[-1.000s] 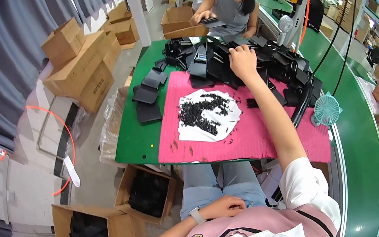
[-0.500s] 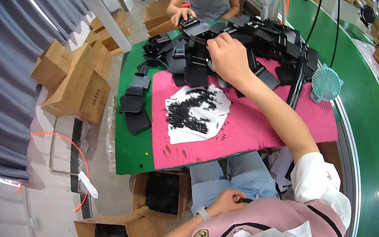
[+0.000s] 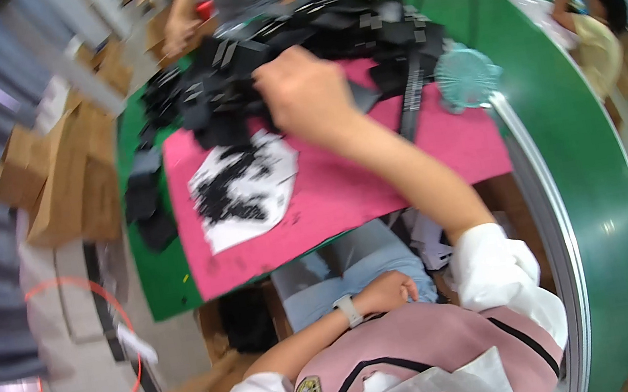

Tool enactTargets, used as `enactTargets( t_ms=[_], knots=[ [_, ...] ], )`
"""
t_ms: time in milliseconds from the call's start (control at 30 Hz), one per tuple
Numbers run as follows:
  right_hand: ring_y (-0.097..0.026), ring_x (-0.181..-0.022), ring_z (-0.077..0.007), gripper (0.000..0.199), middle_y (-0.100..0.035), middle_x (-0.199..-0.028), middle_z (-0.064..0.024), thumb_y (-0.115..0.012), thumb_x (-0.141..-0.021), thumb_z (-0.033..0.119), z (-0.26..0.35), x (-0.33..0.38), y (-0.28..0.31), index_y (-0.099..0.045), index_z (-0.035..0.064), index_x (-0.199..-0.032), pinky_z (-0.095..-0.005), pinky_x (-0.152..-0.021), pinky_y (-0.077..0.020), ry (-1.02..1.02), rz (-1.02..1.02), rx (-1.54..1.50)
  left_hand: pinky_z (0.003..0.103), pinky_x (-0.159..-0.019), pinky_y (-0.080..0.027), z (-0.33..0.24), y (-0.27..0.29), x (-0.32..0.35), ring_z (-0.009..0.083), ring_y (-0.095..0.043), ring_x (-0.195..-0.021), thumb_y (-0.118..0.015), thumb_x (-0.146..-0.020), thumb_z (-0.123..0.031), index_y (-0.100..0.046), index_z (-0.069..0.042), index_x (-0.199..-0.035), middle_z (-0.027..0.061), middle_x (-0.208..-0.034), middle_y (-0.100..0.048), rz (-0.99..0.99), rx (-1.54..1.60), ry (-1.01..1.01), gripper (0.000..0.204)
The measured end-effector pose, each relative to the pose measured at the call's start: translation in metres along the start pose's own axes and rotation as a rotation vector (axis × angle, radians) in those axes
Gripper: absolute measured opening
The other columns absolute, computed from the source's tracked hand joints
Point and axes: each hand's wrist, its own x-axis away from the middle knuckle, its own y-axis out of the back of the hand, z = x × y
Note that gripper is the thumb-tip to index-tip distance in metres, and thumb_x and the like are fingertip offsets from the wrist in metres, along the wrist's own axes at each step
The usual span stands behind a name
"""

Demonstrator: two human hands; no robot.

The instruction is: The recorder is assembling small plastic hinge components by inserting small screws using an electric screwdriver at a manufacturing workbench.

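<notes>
Black parts (image 3: 290, 33), far edge of mat (image 3: 345, 187)

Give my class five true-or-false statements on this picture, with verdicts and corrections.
1. An irregular white sheet lies on the rectangular pink mat. True.
2. The bare right hand is at the heap of flat black parts. True.
3. Both hands are over the pink mat. False: the bare left hand is at the lap.
4. Small black pieces lie on the white sheet. True.
5. A band circles the right wrist. False: the pale wristband is on the left wrist.
</notes>
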Motion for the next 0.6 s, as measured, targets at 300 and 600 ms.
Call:
enactTargets(
  t_ms=[300, 600],
  knots=[
    [-0.057, -0.071, -0.0220, 0.008, -0.056, -0.069, -0.0052, -0.062, -0.071, 0.010, 0.002, 0.014, -0.005, -0.057, 0.0046, -0.075, -0.0333, -0.053, -0.0471, 0.013, -0.064, -0.021, 0.021, -0.059, -0.041, -0.017, -0.013, -0.036, 0.0059, -0.057, -0.071, -0.072, -0.069, -0.011, -0.068, -0.002, -0.086, 0.0033, -0.078, -0.066, 0.299, -0.217, -0.114, 0.020],
    [-0.059, -0.071, -0.0250, 0.014, -0.055, -0.070, -0.0069, -0.063, -0.069, 0.008, -0.016, 0.019, 0.014, -0.057, 0.0027, -0.080, -0.0333, -0.051, -0.0470, 0.071, -0.287, -0.099, 0.033, -0.093, -0.044, -0.034, 0.045, 0.072, 0.0255, -0.055, -0.117, -0.058, -0.090, -0.016, -0.056, 0.002, -0.123, 0.0153, -0.129, -0.056, 0.193, -0.090, -0.248, 0.037]
  ],
)
